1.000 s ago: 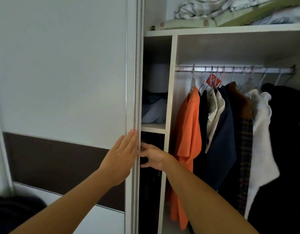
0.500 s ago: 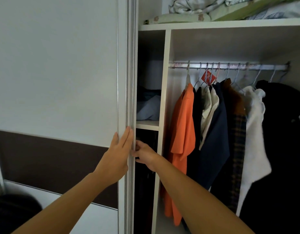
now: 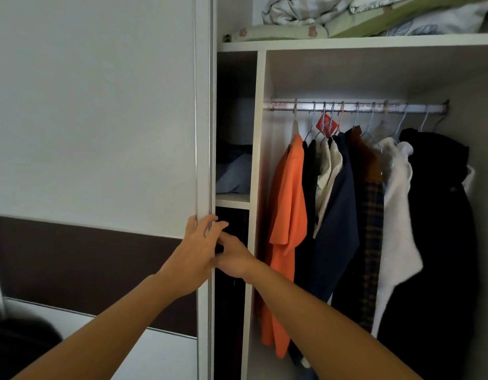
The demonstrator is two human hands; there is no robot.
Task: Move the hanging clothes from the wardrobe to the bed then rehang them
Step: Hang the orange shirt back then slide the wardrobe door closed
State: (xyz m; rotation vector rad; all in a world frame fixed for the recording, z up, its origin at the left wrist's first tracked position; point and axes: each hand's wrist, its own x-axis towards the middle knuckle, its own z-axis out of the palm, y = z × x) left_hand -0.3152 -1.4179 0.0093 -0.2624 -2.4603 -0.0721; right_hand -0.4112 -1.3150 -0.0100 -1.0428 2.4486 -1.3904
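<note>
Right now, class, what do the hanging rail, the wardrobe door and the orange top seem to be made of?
Hanging rail: probably metal, polished; it glints brightly along its length.
Wardrobe door: likely laminated board, matt white with a dark brown band, edged by a silvery, apparently metal strip.
Orange top: soft woven or knitted fabric, matt; it drapes in loose folds. Fibre cannot be told.
</note>
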